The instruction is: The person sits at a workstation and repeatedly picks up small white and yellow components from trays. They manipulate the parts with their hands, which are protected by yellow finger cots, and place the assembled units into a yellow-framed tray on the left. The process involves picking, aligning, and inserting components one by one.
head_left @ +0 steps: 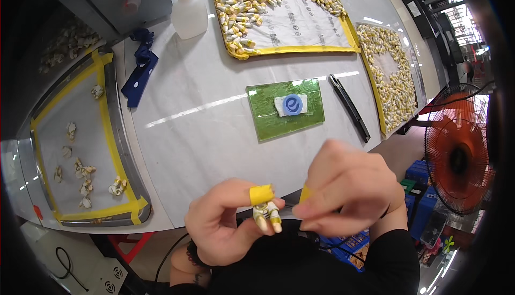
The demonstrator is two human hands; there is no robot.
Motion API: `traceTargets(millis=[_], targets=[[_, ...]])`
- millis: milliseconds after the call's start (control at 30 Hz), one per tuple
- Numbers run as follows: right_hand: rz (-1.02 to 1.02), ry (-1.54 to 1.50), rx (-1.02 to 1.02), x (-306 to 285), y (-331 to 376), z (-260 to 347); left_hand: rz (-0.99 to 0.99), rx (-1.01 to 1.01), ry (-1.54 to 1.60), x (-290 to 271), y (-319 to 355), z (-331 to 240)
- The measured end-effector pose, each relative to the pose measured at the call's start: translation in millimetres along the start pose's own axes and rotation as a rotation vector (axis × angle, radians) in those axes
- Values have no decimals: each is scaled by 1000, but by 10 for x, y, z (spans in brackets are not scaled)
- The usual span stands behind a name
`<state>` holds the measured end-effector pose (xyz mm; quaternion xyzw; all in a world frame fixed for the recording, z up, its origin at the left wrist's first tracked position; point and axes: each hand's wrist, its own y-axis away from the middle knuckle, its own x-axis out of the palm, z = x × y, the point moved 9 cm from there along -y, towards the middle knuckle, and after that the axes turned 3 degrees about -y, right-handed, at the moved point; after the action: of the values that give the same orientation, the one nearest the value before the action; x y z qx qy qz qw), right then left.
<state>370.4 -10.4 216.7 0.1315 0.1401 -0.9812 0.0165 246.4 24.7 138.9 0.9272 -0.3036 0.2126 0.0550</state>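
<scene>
Between the thumb and index finger of my left hand (217,220), a small white-and-yellow wound part (266,213) is pinched, with two pale tips pointing down toward me. A band of yellow tape (262,194) wraps that index fingertip. Just to the right, my right hand (351,190) is closed in a pinch. A bit of yellow shows at its fingers, and what they hold is hidden. Beyond the hands lies a green slab (263,128) bearing a white pad and a round blue piece (292,104). Right of it rests a black utility knife (350,107).
Yellow-taped trays of similar parts stand at the far side (300,51) and far right (383,69). At left, another tray (107,128) holds several. A white squeeze bottle (189,16), a blue cloth strip (140,72) and a grey machine (120,5) sit far left; an orange fan (458,150) stands right.
</scene>
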Motion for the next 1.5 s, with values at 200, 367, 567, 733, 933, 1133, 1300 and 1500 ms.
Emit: traceTargets(millis=[200,367,567,733,933,1133,1300,1500], targets=[[132,-22,69,67,-29,-131,161,-256,269,130,60,185],[202,-2,22,119,-46,-90,229,-303,255,185,81,212],[202,-15,22,178,-25,-94,269,-358,245,161,139,246],[311,-2,7,202,58,-52,476,-228,-436,22,95,-196],[126,435,173,-452,65,-78,-288,74,-1790,-1211,142,-1594],[87,584,196,-667,-35,-123,-120,18,-1619,-1527,-735,-1487],[35,654,211,-765,-156,-146,163,83,-1773,-1399,-1268,-965],[44,839,231,-1154,-366,-457,17,209,-1525,-857,-860,-1353]])
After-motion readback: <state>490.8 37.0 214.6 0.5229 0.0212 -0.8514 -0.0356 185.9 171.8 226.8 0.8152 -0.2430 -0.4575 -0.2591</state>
